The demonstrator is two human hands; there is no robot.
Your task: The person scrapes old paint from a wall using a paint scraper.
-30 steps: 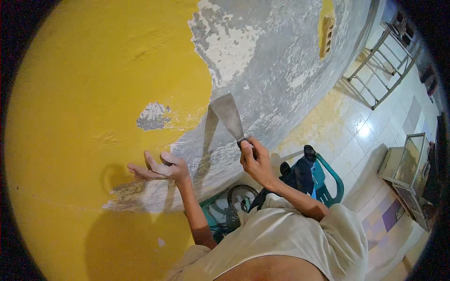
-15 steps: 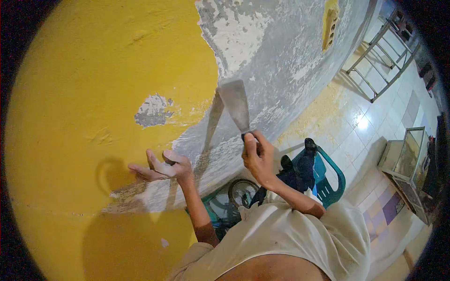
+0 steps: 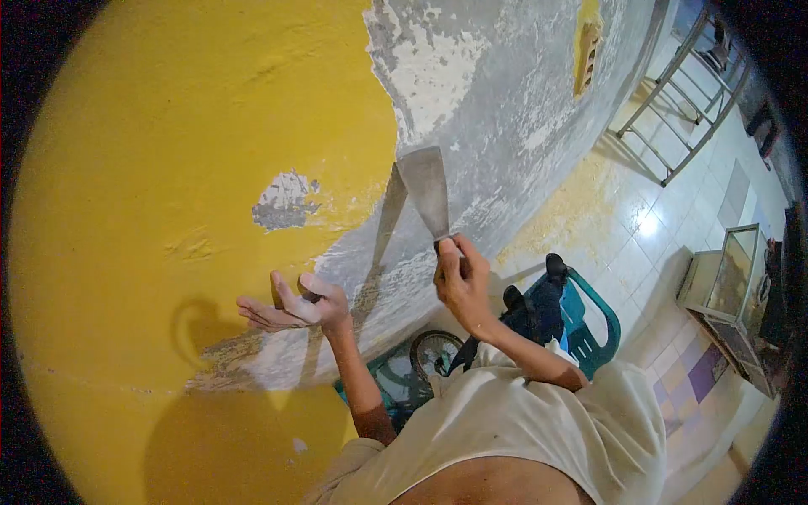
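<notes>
Indoors, right hand (image 3: 463,284) gripping scraper (image 3: 427,185), left hand (image 3: 301,308) open, patchy yellow wall (image 3: 177,126)

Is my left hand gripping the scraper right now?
No, the scraper is in the right hand, while the left hand is raised with its fingers spread.

A metal putty knife (image 3: 427,187), its dark handle in the right hand (image 3: 459,273), points its broad, dusty blade between 11 and 12 o'clock, its wide end at the ragged yellow paint edge. The wall (image 3: 168,126), nearest the left hand (image 3: 295,305), is yellow toward 9 o'clock, scraped grey-white toward 1.
</notes>
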